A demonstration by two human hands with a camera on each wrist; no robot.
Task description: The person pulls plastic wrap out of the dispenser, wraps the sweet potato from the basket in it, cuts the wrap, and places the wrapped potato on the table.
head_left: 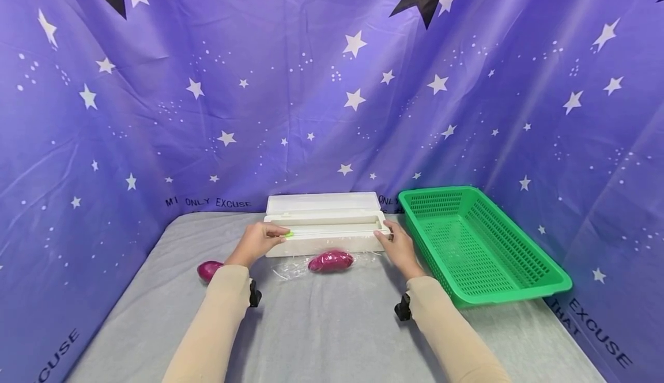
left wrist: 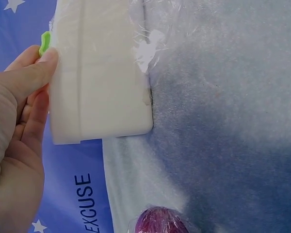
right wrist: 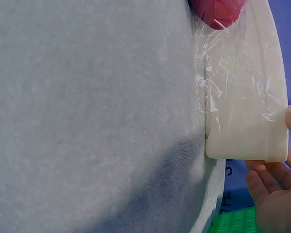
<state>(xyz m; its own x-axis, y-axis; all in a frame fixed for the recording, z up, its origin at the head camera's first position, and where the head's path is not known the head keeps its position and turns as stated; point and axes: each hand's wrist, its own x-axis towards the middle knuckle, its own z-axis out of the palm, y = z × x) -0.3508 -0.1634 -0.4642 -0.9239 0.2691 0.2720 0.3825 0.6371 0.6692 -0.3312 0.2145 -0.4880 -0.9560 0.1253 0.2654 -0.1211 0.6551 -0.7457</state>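
A white cling film dispenser (head_left: pixel 327 246) stands at the back of the table, its lid (head_left: pixel 323 202) raised behind it. My left hand (head_left: pixel 261 240) pinches the small green slide cutter (left wrist: pixel 45 42) at the dispenser's left end, thumb along the front edge. At the opposite end my right hand (head_left: pixel 398 246) holds the corner, thumb at the top edge and fingers around the end. Clear cling film (right wrist: pixel 233 92) hangs down the dispenser's front. On the film lies a shiny purple-red oval thing (head_left: pixel 330 261), close before the dispenser.
Another purple-red oval thing (left wrist: pixel 160 221), wrapped in film, lies left of the dispenser beside my left forearm. To the right stands a green plastic basket (head_left: pixel 510 296). Purple star-printed cloth (head_left: pixel 290 83) rises behind the grey-covered table (head_left: pixel 321 337) and along both sides.
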